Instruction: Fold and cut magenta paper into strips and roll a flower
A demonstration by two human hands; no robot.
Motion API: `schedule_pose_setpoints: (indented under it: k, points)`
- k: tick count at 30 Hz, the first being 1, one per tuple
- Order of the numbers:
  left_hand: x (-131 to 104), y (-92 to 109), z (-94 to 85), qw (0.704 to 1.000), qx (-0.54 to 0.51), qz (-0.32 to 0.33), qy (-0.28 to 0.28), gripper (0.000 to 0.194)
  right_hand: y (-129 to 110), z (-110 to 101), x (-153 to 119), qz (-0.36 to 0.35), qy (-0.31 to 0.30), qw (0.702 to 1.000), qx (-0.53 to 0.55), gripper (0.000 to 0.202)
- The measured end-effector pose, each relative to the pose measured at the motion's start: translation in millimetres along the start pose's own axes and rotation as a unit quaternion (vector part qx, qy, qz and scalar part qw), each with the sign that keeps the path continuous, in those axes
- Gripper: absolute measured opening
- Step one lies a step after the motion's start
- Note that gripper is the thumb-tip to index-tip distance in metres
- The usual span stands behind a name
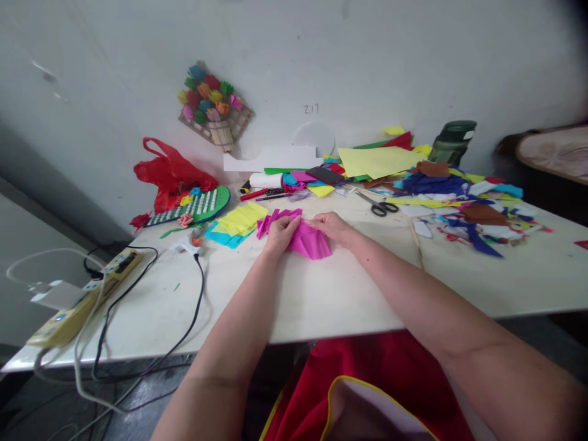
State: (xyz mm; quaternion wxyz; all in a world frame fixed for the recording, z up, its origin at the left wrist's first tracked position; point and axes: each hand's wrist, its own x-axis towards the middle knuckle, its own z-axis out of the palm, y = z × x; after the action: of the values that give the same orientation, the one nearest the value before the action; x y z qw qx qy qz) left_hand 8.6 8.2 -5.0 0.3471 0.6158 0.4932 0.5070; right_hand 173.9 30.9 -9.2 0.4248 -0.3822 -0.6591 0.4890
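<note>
A sheet of magenta crepe paper hangs between my two hands just over the white table. My left hand pinches its upper left part. At the upper right edge, my right hand is closed with thumb and fingertips together on the same sheet. Folded magenta strips lie just behind and left of my left hand. Left of those are a yellow paper stack and a blue paper sheet partly under it.
Scissors and a thin stick lie to the right, beside heaped paper scraps. A dark bottle stands behind. On the left are a glue gun, a power strip with cords, and a red plastic bag.
</note>
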Motion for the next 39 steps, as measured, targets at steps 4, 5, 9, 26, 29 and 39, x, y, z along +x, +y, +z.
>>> schedule_pose_setpoints:
  k: [4,5,9,26,29,39]
  points:
    - [-0.3,1.0,-0.1,1.0,-0.008,0.0,0.005,0.039,-6.0,-1.1,-3.9,0.024,-0.027,0.995,0.09,0.045]
    - [-0.2,0.9,-0.3,1.0,-0.009,0.001,0.007,0.039,-7.3,-1.7,-4.6,0.027,-0.028,0.994,0.1,0.046]
    - [0.7,-0.7,-1.1,1.0,-0.01,0.0,0.01,0.041,-8.3,-4.0,-4.7,0.029,-0.027,0.997,0.069,0.043]
    - [0.1,-3.2,-1.7,0.998,-0.064,-0.026,-0.003,0.037,-7.8,-3.6,-4.5,0.028,-0.026,0.999,0.018,0.041]
    - [-1.7,-0.8,-1.5,0.998,-0.063,-0.021,-0.006,0.036,-6.6,-3.9,-4.1,0.019,-0.047,0.999,0.012,0.042]
    - [-2.2,-0.5,-0.4,0.998,-0.053,-0.016,-0.024,0.032,-3.0,-4.0,-1.6,-0.01,-0.037,0.999,0.007,0.033]
